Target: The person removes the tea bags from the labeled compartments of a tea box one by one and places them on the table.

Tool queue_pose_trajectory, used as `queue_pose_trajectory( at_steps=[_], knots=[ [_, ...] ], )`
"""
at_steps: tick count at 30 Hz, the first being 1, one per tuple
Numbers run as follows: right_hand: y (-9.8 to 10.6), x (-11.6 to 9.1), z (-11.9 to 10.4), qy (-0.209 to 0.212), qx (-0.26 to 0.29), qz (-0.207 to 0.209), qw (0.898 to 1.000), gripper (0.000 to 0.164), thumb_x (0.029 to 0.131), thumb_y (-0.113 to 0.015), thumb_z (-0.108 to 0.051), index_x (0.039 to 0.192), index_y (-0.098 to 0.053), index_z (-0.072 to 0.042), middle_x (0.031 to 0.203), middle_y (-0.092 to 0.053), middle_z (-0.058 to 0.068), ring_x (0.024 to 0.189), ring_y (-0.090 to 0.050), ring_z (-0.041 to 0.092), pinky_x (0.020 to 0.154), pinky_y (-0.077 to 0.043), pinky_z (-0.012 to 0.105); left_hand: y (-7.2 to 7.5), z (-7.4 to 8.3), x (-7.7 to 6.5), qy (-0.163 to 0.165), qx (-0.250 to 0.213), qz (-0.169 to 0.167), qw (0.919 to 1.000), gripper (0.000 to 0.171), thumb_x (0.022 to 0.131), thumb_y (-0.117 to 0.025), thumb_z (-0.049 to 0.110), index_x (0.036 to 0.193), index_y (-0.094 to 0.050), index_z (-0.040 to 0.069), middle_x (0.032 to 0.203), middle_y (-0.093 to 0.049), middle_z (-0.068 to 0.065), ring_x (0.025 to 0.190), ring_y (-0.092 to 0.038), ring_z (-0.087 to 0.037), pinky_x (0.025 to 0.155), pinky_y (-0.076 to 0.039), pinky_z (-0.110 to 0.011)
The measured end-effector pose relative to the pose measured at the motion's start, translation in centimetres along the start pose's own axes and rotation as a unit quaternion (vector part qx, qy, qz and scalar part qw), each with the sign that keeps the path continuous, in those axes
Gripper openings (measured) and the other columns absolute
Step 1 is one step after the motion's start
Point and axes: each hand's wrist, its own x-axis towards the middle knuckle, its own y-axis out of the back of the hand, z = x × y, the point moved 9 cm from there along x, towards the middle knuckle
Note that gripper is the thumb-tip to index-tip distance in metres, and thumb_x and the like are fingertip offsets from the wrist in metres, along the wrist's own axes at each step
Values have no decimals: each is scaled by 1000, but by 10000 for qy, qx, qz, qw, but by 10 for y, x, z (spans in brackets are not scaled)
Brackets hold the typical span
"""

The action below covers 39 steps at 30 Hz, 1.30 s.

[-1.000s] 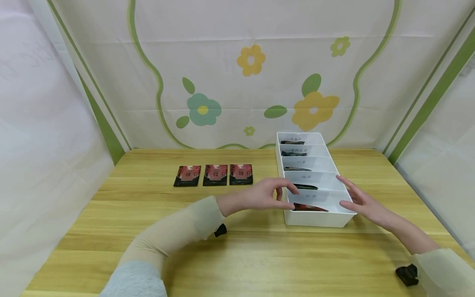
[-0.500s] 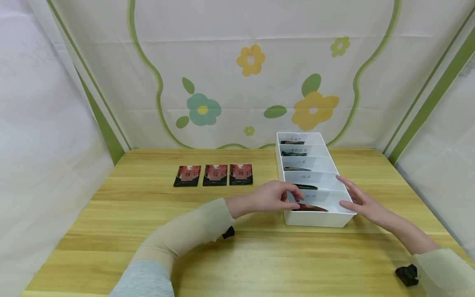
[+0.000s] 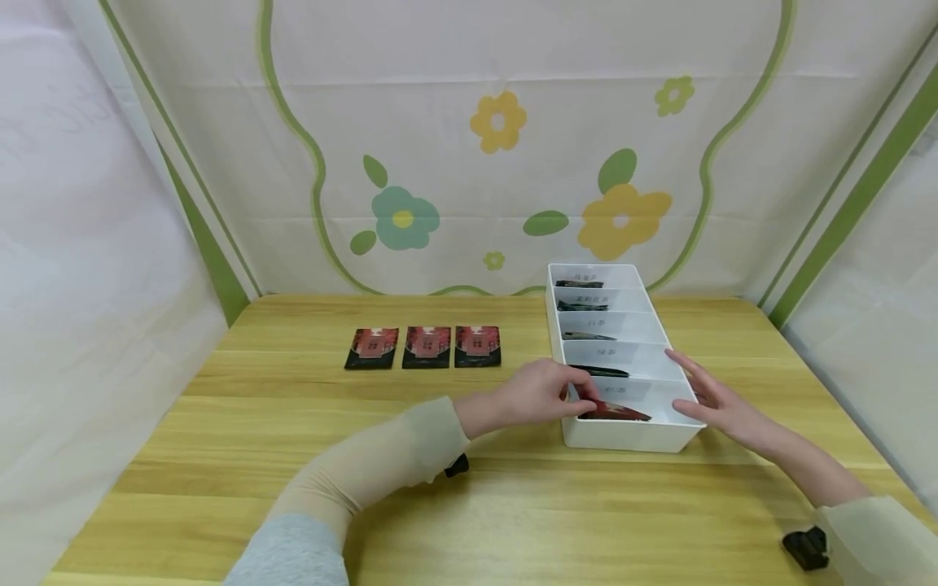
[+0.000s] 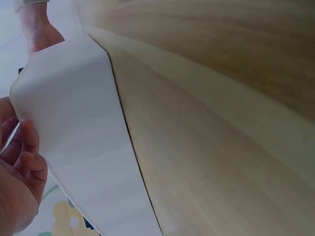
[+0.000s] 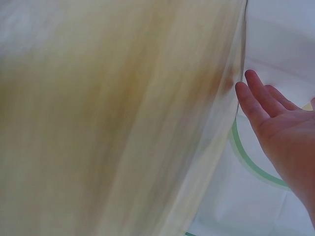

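A white divided box (image 3: pixel 623 438) stands on the right of the table, its compartments labelled and each with thin sachets in it. In the nearest compartment, my left hand (image 3: pixel 538 394) pinches the left end of a red tea sachet (image 3: pixel 619 411) between thumb and fingers. The left wrist view has that hand (image 4: pixel 19 182) at the box rim; the sachet is hidden there. My right hand (image 3: pixel 729 409) rests at the box's right edge, fingers extended and spread. The right wrist view shows the same hand (image 5: pixel 288 130) with straight fingers, holding nothing.
Left of the box, three red-and-black tea sachets (image 3: pixel 427 347) lie flat in a row on the wooden table (image 3: pixel 293 423). Behind the table hangs a white curtain (image 3: pixel 440 146) with printed flowers. More white fabric closes both sides.
My left hand has moved slightly right and down into the nearest compartment, and its thumb and fingers have closed on the red tea sachet. The right hand has stayed at the box edge.
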Motion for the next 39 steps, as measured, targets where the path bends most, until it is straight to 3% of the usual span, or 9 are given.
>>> queue_pose_trajectory(
  at_steps=[2, 4, 6, 8, 11, 16, 21, 29, 39],
  knots=[
    [0, 1, 0, 45, 19, -4, 10000, 73, 99, -52, -4, 157, -9, -15, 153, -6, 34, 130, -33, 0, 89, -35, 7, 0, 1, 0, -50, 71, 33, 10000, 8, 94, -68, 25, 98, -72, 19, 69, -58, 15, 57, -46, 0, 51, -36, -15],
    [1, 1, 1, 66, -4, 19, 10000, 73, 99, -53, -4, 157, -10, -14, 153, -7, 35, 120, -32, -13, 88, -35, 8, 2, 4, 0, -160, 134, 122, 9997, 9, 94, -68, 24, 99, -72, 18, 70, -58, 15, 57, -46, 0, 52, -36, -14],
    [2, 1, 1, 41, -6, 21, 10000, 73, 99, -52, -5, 157, -10, -15, 153, -6, 34, 131, -33, 3, 89, -34, 7, 6, 8, 0, -332, 258, 270, 9987, 9, 94, -67, 24, 100, -72, 18, 72, -60, 15, 56, -46, 1, 52, -36, -13],
    [2, 0, 3, -34, 3, 11, 10000, 73, 100, -52, -5, 158, -9, -16, 155, -4, 32, 139, -28, 29, 89, -31, 6, 10, 13, -1, -538, 357, 454, 9969, 10, 94, -67, 23, 101, -72, 18, 74, -62, 14, 54, -45, 2, 52, -35, -13],
    [4, -1, 6, -105, 55, 2, 9999, 73, 100, -52, -6, 158, -8, -17, 156, 0, 29, 131, -12, 63, 88, -28, 4, 16, 19, -1, -824, 359, 698, 9935, 10, 95, -66, 21, 102, -71, 17, 80, -67, 11, 52, -44, 2, 51, -35, -12],
    [6, -3, 7, -107, -55, 60, 9999, 73, 100, -52, -6, 158, -9, -16, 155, -6, 31, 129, -18, 63, 89, -32, 6, 29, 27, -2, -1094, 133, 959, 9893, 9, 94, -66, 15, 101, -71, 12, 91, -71, 4, 57, -49, 3, 56, -38, -10],
    [4, -5, 11, -166, -221, 75, 9996, 73, 100, -52, -6, 158, -8, -15, 153, -12, 35, 126, -26, 60, 86, -36, 9, 44, 32, -6, -1153, -62, 1198, 9861, 7, 94, -66, 12, 100, -71, 11, 92, -71, 2, 65, -54, 0, 63, -41, -11],
    [3, -4, 12, -198, -34, 57, 9998, 73, 100, -52, -8, 158, -7, -17, 155, -5, 32, 129, -16, 64, 87, -30, 6, 70, 31, -13, -1116, -504, 1473, 9815, 10, 94, -65, 7, 103, -70, 8, 90, -69, 1, 78, -58, -1, 70, -47, -15],
    [5, -4, 10, -42, 32, 58, 10000, 73, 100, -51, -4, 158, -8, -16, 154, 0, 33, 127, -13, 65, 88, -30, 5, 111, 11, -34, -857, -917, 1736, 9768, 16, 94, -63, 2, 107, -70, 6, 98, -69, -2, 81, -62, -3, 63, -51, -22]
  ],
)
